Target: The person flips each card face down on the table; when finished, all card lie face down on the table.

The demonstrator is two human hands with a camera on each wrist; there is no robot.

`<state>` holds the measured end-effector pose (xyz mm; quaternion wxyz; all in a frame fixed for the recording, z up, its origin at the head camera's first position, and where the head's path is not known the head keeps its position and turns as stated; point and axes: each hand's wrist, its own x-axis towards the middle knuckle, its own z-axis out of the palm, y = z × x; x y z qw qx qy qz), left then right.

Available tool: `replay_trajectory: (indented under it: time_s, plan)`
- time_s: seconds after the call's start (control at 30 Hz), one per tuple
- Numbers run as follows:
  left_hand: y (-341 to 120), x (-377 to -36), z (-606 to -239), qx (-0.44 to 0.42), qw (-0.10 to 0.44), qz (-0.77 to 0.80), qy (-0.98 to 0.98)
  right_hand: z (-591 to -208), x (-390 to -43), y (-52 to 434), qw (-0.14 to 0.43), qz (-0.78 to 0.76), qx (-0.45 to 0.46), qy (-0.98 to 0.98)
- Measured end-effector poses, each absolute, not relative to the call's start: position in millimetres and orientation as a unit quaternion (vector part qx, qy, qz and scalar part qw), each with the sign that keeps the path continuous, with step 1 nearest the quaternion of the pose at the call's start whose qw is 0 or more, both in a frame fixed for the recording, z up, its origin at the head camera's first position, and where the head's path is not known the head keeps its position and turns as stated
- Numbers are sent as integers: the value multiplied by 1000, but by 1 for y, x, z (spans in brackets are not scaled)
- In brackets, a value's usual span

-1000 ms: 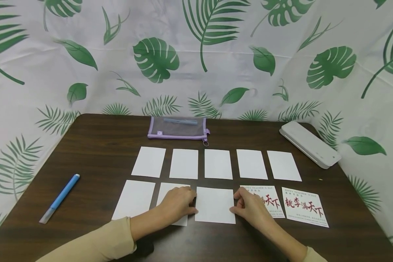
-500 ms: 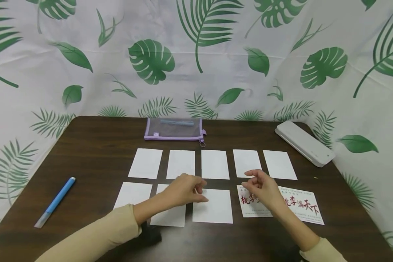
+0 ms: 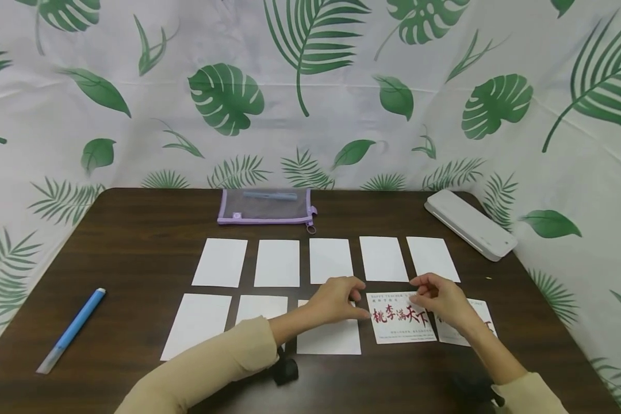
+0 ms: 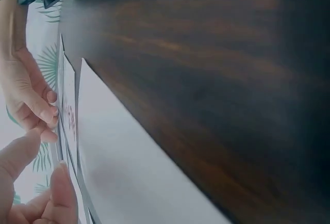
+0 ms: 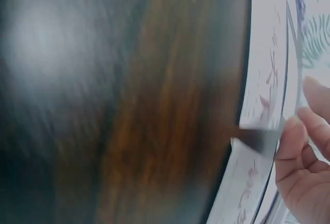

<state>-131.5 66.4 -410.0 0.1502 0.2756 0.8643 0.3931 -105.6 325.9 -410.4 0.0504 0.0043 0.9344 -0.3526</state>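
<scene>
A card with red printed characters lies flat in the front row, between my two hands in the head view. My left hand is over the blank white card to its left, thumb tip right at the printed card's left edge. Thumb and forefinger are apart, as the left wrist view shows. My right hand hovers at the printed card's right edge, its thumb and forefinger apart too. A second printed card lies to the right, partly hidden beneath the right hand and wrist.
Several blank cards form a back row, and more blank cards lie front left. A blue marker lies at left. Behind stand a purple-edged mesh pouch and a long white case on the dark table.
Both hands let go of the middle blank card, lifted away and moved right, now on either side of the left printed card. The head view has shifted slightly right.
</scene>
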Motion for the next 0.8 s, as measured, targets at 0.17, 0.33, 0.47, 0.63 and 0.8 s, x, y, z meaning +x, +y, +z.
replay_trajectory:
  time_s: [0.17,0.33,0.47,0.63,0.8]
  plan:
    - [82,-133,-412,270,140,352,885,-410,-107,330,76,-323,2,943]
    - [91,-133,-414,283,124,294,905,-412,-107,330,74,-290,-5,954]
    - [96,-133,-413,302,105,257,912,-413,-108,329,73,-274,-5,959]
    - [98,-134,-413,307,101,250,913,-413,-109,330,78,-272,-3,959]
    - [99,-135,-413,304,106,256,911,-414,-110,331,83,-275,3,958]
